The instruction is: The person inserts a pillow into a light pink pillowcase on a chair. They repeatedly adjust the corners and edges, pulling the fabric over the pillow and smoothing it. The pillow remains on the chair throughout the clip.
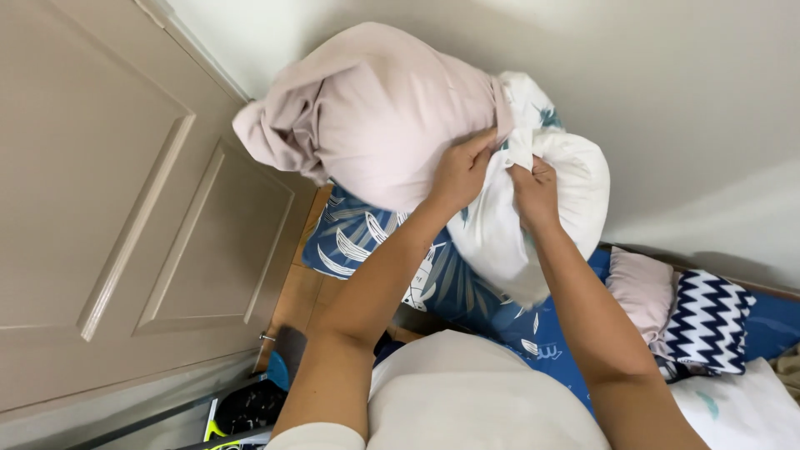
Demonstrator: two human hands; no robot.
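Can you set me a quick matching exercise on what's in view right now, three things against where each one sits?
Things:
1. pink pillow
2. white pillowcase
3. zigzag cushion

Places:
A. lying on the bed at the right edge
B. held up high, under the left hand
C. pinched by the right hand, hanging down

Pairs: 1-B, 2-C, 3-A

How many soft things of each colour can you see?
Pink: 2, the big pillow and the small pillow
White: 1, the pillowcase in both hands
Navy zigzag: 1, the cushion
Blue leafy: 1, the sheet
Total: 5
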